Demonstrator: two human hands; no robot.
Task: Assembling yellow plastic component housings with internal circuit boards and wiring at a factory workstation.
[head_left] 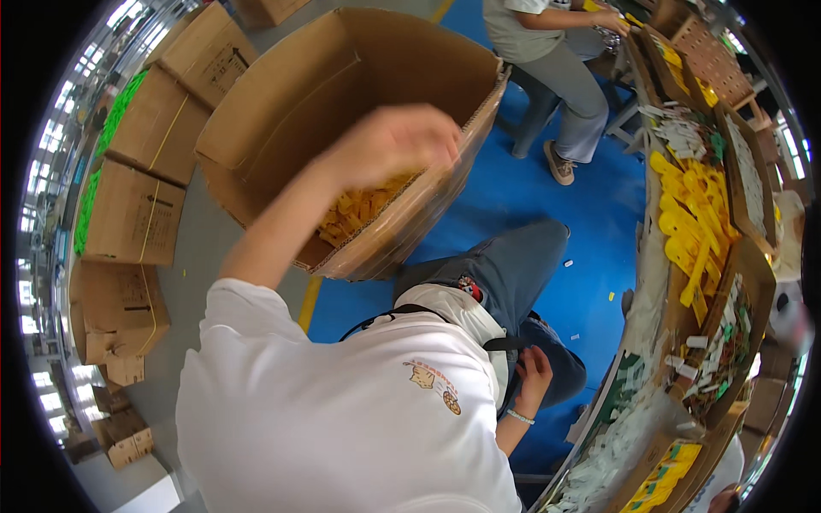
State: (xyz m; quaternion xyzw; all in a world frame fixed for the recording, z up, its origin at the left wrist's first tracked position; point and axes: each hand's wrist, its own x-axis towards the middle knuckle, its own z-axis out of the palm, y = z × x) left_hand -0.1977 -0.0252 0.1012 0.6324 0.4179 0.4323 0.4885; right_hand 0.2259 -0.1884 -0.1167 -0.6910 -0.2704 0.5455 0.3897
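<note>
My left hand [406, 141] hangs over the near right edge of a large open cardboard box [282, 103]. Motion smears its fingers, so whether it holds anything cannot be told. Below my forearm, a heap of small yellow pieces [352, 214] lies on the box's bottom, partly hidden by the arm. My right hand [534, 374], with a beaded bracelet at the wrist, rests by my lap. Its fingers are loosely bent and apart, with nothing visible in them. A dark strap [505, 344] lies just beside these fingers.
On the right, a workbench carries yellow plastic parts [693, 222], white strips [599, 466] and shallow cardboard trays [740, 299]. Strapped cartons [137, 209] stand stacked at the left. Another person [556, 68] sits at the bench farther ahead. Small scraps lie on the blue floor [599, 256].
</note>
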